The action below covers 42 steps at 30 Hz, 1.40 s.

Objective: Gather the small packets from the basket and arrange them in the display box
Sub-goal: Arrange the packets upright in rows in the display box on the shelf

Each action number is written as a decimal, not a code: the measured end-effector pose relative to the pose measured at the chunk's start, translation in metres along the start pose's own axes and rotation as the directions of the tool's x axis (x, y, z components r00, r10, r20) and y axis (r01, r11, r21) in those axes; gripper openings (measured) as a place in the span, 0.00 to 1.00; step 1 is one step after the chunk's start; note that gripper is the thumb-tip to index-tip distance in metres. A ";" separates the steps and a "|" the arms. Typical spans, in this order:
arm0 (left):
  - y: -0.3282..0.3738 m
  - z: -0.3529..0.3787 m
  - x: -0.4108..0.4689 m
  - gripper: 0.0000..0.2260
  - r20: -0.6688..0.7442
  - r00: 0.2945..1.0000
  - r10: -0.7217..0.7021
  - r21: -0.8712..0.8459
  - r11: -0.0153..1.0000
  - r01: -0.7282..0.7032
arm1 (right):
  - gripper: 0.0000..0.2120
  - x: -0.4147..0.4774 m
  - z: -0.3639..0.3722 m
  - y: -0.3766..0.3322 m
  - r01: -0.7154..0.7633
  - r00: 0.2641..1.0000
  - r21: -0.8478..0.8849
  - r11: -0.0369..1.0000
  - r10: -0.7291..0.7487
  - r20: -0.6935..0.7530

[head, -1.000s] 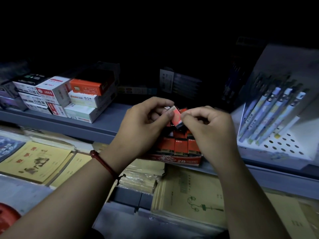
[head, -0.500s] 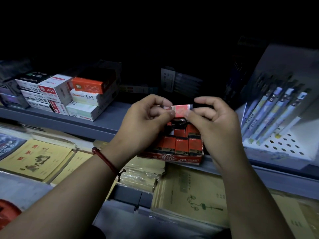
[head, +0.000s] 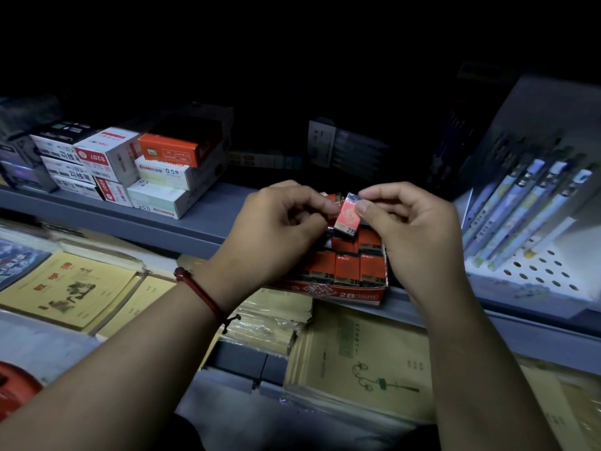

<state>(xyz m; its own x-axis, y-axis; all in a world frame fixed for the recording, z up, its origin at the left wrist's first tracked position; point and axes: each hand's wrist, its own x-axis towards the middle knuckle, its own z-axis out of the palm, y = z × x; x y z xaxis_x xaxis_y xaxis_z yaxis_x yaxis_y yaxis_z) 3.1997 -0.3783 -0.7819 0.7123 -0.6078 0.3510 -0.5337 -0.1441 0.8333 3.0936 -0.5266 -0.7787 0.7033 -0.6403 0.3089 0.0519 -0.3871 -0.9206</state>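
Single cam, head-worn, wide-angle, looking fwd & down along both forearms. Close in: left hand [head: 276, 229], right hand [head: 413, 229] & packet [head: 347, 218] sit mid-frame. Shelf [head: 195, 222] runs across; box [head: 341, 292] just below centre; top of frame dark.

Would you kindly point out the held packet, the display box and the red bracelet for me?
held packet [head: 347, 219]: head view, middle of its red face.
display box [head: 353, 293]: head view, front wall by the 2B print.
red bracelet [head: 199, 295]: head view, cord across the left wrist.
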 end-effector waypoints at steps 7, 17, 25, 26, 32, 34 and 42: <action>-0.001 -0.002 0.000 0.12 -0.124 0.992 -0.035 0.042 0.998 0.040 | 0.06 0.003 -0.002 0.008 0.091 0.985 -0.265 0.960 -0.048 0.167; -0.007 -0.002 -0.001 0.09 -0.049 0.996 0.070 0.263 0.963 -0.055 | 0.05 0.004 -0.004 0.007 0.167 0.975 -0.458 0.873 -0.076 0.210; -0.006 -0.002 -0.001 0.10 0.067 0.990 0.125 0.353 0.925 -0.140 | 0.08 0.004 0.003 0.007 0.132 0.981 -0.466 0.875 -0.048 0.187; -0.005 -0.003 -0.001 0.11 0.082 0.989 0.125 0.363 0.920 -0.146 | 0.08 0.004 0.003 0.007 0.135 0.981 -0.473 0.871 -0.048 0.190; -0.003 -0.003 0.000 0.12 0.127 0.989 0.070 0.370 0.922 -0.113 | 0.06 0.001 0.006 0.006 0.194 0.978 -0.476 0.858 -0.134 0.157; -0.003 -0.003 0.001 0.11 0.138 0.989 0.048 0.360 0.928 -0.095 | 0.06 0.001 0.006 0.004 0.194 0.979 -0.418 0.888 -0.150 0.136; -0.004 -0.007 0.000 0.15 0.109 0.985 0.132 0.230 0.961 -0.154 | 0.06 -0.001 0.012 -0.004 0.178 0.984 -0.280 0.943 -0.161 0.083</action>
<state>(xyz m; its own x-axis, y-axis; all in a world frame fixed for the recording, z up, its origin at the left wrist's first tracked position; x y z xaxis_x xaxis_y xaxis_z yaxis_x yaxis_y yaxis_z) 3.2051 -0.3728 -0.7821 0.5819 -0.7029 0.4090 -0.7273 -0.2248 0.6485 3.1009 -0.5162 -0.7785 0.7422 -0.5125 0.4319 -0.0245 -0.6647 -0.7467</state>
